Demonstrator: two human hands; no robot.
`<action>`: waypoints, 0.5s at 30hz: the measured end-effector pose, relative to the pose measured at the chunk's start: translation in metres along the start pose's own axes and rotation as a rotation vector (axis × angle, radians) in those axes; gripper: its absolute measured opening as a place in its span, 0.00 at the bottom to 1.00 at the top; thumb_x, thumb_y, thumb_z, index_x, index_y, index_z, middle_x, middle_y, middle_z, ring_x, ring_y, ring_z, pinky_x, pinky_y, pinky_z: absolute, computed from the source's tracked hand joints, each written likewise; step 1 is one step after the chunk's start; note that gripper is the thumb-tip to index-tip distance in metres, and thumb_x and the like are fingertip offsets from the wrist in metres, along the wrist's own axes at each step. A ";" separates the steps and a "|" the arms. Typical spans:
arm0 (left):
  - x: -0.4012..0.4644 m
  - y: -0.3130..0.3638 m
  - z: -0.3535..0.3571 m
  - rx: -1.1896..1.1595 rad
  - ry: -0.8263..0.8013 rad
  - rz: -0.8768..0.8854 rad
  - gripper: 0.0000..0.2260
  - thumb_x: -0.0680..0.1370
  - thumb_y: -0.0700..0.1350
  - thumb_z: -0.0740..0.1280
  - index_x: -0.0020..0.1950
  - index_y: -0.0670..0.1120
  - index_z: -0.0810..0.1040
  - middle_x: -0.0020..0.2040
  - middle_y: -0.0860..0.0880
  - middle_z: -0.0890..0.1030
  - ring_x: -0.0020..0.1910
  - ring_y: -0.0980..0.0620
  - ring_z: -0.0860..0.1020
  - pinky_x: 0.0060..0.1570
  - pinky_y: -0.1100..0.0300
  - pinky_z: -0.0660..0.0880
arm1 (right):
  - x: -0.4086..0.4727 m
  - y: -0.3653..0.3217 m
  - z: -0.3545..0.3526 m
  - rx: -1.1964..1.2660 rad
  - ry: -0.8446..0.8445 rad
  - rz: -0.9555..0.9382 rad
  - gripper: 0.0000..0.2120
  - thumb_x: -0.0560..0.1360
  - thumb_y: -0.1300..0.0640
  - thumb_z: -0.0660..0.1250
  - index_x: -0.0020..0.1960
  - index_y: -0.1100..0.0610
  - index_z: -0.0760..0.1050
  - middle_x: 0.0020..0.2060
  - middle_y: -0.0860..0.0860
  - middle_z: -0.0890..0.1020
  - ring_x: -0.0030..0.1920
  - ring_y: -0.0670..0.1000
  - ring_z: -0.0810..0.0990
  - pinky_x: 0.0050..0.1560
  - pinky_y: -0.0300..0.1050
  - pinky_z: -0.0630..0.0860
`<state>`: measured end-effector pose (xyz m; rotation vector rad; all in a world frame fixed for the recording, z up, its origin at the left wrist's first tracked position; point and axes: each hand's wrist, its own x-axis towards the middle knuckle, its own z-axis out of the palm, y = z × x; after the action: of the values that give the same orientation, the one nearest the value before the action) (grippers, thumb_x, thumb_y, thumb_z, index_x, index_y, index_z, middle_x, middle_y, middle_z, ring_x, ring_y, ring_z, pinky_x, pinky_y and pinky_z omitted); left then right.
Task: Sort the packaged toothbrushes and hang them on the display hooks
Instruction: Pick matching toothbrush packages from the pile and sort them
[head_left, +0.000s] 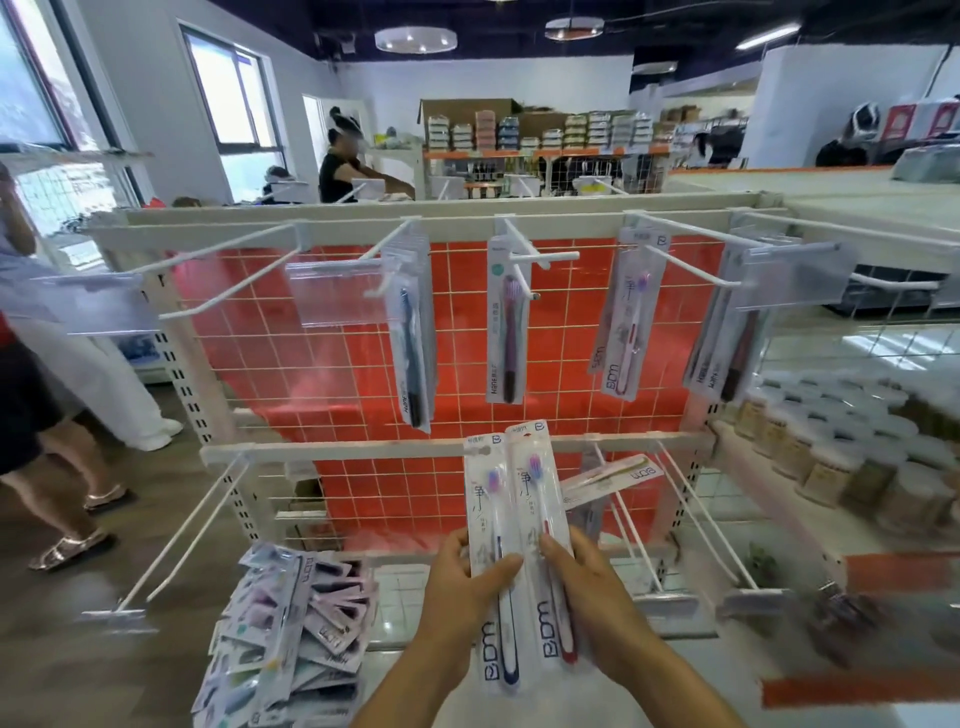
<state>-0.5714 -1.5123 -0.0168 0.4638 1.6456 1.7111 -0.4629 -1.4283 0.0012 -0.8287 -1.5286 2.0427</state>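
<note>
My left hand (462, 592) grips a white toothbrush pack with a dark blue brush (488, 525), held upright. My right hand (587, 587) grips a matching pack with a red brush (535, 499) beside it, and another pack (613, 475) sticks out sideways behind it. On the upper hooks hang a dark brush pack (410, 338), a purple brush pack (508, 332), a pink brush pack (626, 322) and several dark packs (722, 338) at the right. A heap of loose packs (291, 629) lies at the lower left.
The rack has a red wire grid back (322, 374) and long white hooks (223, 265) at two levels; the far left upper hook and the lower left hooks (192, 540) carry nothing. Jars (852, 457) fill a shelf at right. People stand at left and behind.
</note>
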 end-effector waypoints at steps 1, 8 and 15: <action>-0.002 0.001 -0.003 -0.005 -0.002 -0.004 0.20 0.70 0.39 0.76 0.57 0.45 0.73 0.48 0.43 0.84 0.44 0.45 0.85 0.45 0.48 0.82 | -0.001 0.002 0.003 -0.001 0.000 0.007 0.11 0.79 0.53 0.61 0.61 0.52 0.74 0.50 0.54 0.85 0.50 0.56 0.84 0.53 0.58 0.79; -0.015 0.003 -0.025 0.000 0.000 0.027 0.16 0.71 0.36 0.73 0.56 0.44 0.73 0.49 0.42 0.83 0.44 0.44 0.84 0.42 0.51 0.81 | -0.013 0.006 0.023 -0.061 -0.030 0.006 0.10 0.80 0.54 0.61 0.58 0.54 0.76 0.47 0.52 0.86 0.47 0.54 0.85 0.48 0.51 0.81; -0.021 0.001 -0.036 0.024 0.017 0.063 0.14 0.72 0.36 0.72 0.56 0.45 0.75 0.47 0.44 0.84 0.43 0.45 0.84 0.42 0.50 0.82 | -0.023 0.008 0.030 -0.032 0.028 0.045 0.16 0.82 0.52 0.53 0.56 0.53 0.79 0.47 0.53 0.86 0.49 0.53 0.84 0.55 0.56 0.79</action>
<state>-0.5822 -1.5523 -0.0156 0.5189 1.6812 1.7469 -0.4671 -1.4669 0.0037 -0.9074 -1.5445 2.0350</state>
